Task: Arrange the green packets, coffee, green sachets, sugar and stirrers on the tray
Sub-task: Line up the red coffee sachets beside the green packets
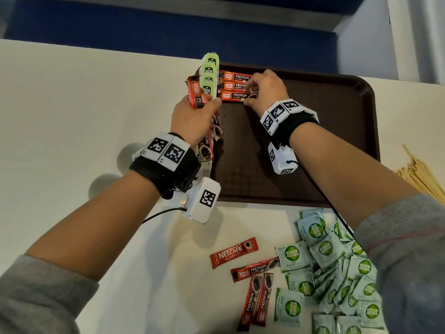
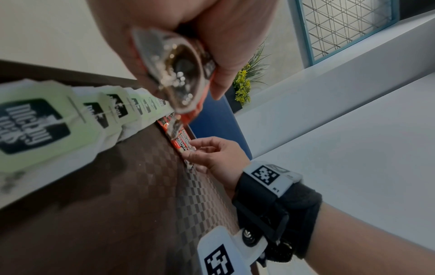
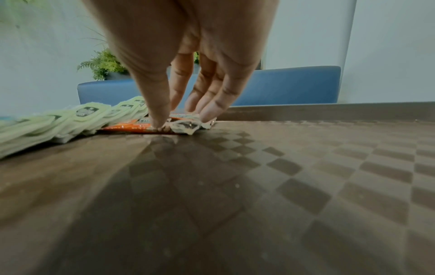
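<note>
A brown tray [image 1: 313,141] [image 2: 117,204] [image 3: 259,186] lies on the white table. A row of overlapping green tea packets [image 1: 209,73] [image 2: 35,126] [image 3: 70,119] runs along its left edge. Beside them, three red coffee sticks [image 1: 231,86] lie side by side. My right hand [image 1: 250,95] [image 2: 195,154] [image 3: 183,121] pinches the right end of the nearest stick [image 1: 232,95] [image 3: 132,128], thumb and fingertips down on the tray. My left hand [image 1: 192,114] [image 2: 212,37] hovers at the tray's left edge and grips a bundle of coffee sticks [image 1: 196,92] [image 2: 179,74].
Loose coffee sticks [image 1: 243,268] lie on the table near me, in front of the tray. A pile of green Coco sugar sachets [image 1: 337,273] sits to their right. Wooden stirrers [image 1: 419,172] lie right of the tray. A blue seat [image 1: 168,27] stands beyond the table.
</note>
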The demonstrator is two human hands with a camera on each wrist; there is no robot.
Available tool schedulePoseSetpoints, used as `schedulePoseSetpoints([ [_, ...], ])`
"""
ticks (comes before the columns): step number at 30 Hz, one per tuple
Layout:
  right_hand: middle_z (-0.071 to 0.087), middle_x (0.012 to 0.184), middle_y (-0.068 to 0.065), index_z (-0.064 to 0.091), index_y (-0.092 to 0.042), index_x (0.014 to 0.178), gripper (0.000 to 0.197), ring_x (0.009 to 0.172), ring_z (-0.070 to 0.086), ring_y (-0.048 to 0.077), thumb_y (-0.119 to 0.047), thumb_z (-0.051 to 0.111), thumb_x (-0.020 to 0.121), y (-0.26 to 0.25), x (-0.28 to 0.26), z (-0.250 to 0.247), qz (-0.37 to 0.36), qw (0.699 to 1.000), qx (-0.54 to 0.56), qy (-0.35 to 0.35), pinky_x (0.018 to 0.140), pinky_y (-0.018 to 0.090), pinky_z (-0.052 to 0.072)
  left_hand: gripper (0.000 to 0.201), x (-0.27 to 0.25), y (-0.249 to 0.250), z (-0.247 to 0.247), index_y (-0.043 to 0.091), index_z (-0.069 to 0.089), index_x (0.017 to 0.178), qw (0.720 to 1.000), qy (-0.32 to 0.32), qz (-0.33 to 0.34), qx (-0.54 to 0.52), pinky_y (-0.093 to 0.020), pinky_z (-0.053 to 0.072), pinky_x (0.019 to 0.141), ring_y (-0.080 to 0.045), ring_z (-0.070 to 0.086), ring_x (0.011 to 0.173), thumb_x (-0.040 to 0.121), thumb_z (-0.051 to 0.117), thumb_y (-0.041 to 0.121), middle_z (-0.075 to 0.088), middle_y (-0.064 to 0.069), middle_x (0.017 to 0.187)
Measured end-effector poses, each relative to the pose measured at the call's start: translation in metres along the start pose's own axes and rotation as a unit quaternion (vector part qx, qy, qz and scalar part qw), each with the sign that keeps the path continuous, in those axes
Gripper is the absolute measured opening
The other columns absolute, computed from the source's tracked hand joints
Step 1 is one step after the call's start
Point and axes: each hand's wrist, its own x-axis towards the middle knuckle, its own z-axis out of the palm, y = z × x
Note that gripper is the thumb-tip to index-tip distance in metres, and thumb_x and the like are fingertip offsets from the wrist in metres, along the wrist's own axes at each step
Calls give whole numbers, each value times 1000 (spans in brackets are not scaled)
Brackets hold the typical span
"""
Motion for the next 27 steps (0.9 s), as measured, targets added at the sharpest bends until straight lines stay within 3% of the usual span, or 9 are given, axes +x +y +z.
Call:
schedulePoseSetpoints([
  [3,52,111,1,64,-16,101,25,105,53,14,-25,73,80,-5,-5,-5,-12,999,37,16,91,28,47,12,0,0,2,28,62,75,1000,0,-4,-19,-40,54,87,-21,68,81,86,63,24,72,-3,87],
  [5,55,100,-4,66,-19,95,22,90,53,7,-35,70,81,-13,-12,-11,-24,996,81,0,78,18,44,11,-1,1,3,27,61,78,999,2,-11,-42,-32,53,75,-12,64,65,87,60,19,72,1,80],
  [7,62,90,-5,66,-21,91,24,82,58,9,-43,66,83,-21,-20,-15,-24,986,149,-73,73,19,48,11,-1,1,3,24,62,82,998,1,-22,-54,-25,48,61,-4,54,48,88,57,17,70,3,75],
  [10,67,83,-7,66,-18,90,24,79,65,8,-42,61,87,-25,-31,-19,-10,944,238,-230,78,27,54,11,-3,3,3,19,63,81,996,-1,-33,-77,-23,44,51,-6,49,44,89,57,17,63,3,62],
  [13,68,81,-6,67,-20,86,14,73,64,4,-34,67,84,-25,-39,-19,-3,917,274,-289,77,24,52,13,-6,6,3,17,63,79,994,-13,-35,-106,-21,44,47,-5,48,44,91,56,16,64,-5,76],
  [16,65,81,0,68,-19,82,6,71,61,5,-25,68,84,-25,-45,-23,-9,909,299,-291,67,16,51,12,-8,5,3,16,64,83,993,-16,-40,-109,-21,45,48,-4,50,45,92,57,20,64,-4,77],
  [19,67,73,-7,64,-21,78,8,70,62,6,-18,69,84,-25,-48,-28,-13,908,314,-278,63,17,50,15,-9,2,2,15,64,90,995,-14,-28,-95,-22,46,51,-4,52,47,92,60,29,61,0,69],
  [22,67,64,-11,61,-18,79,11,63,62,2,-12,68,84,-21,-48,-35,-13,906,325,-272,60,16,50,12,-11,1,1,22,63,86,997,-6,0,-72,-23,47,53,-5,54,51,90,62,33,63,3,70],
  [27,66,77,-4,63,-21,81,14,68,61,7,-8,68,83,-14,-49,-45,-14,912,321,-257,63,17,50,12,-12,-1,-3,21,64,89,999,18,20,-37,-22,52,57,-8,58,56,89,63,33,65,4,72],
])
